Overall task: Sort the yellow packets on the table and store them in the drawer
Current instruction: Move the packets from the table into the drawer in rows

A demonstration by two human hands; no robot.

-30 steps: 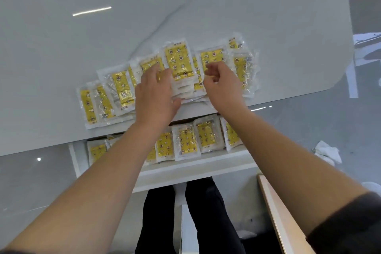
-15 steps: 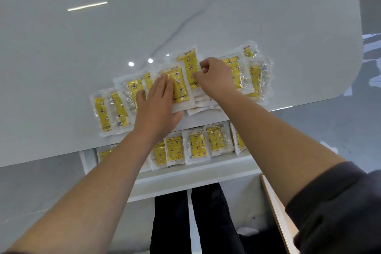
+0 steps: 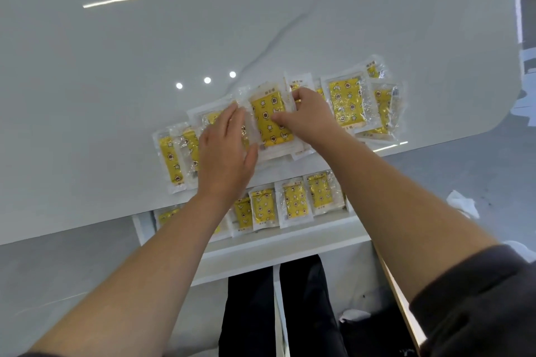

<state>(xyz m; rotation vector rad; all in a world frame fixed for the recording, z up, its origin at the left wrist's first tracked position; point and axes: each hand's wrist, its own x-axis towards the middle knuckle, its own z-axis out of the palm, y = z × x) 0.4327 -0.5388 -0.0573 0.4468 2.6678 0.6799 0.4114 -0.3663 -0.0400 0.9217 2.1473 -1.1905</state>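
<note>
Several yellow packets in clear wrap lie in an overlapping row near the front edge of the white table (image 3: 116,95). A small stack of packets (image 3: 268,119) sits in the middle of the row. My right hand (image 3: 309,117) grips the stack, thumb on its top face and fingers curled over its far right edge. My left hand (image 3: 224,151) lies flat with fingers apart against the stack's left side, covering other packets. More packets (image 3: 346,104) lie to the right and others (image 3: 171,159) to the left. Below the table edge the open white drawer (image 3: 278,243) holds a row of packets (image 3: 294,201).
The table's rounded corner is at the far right. A crumpled white cloth (image 3: 462,207) lies on the grey floor to the right. A wooden edge (image 3: 401,301) runs along the lower right. My dark trouser legs show below the drawer.
My right hand has shifted left onto the middle stack and closed on it. My left hand has moved from on top of that packet to its left side. The camera has tilted slightly.
</note>
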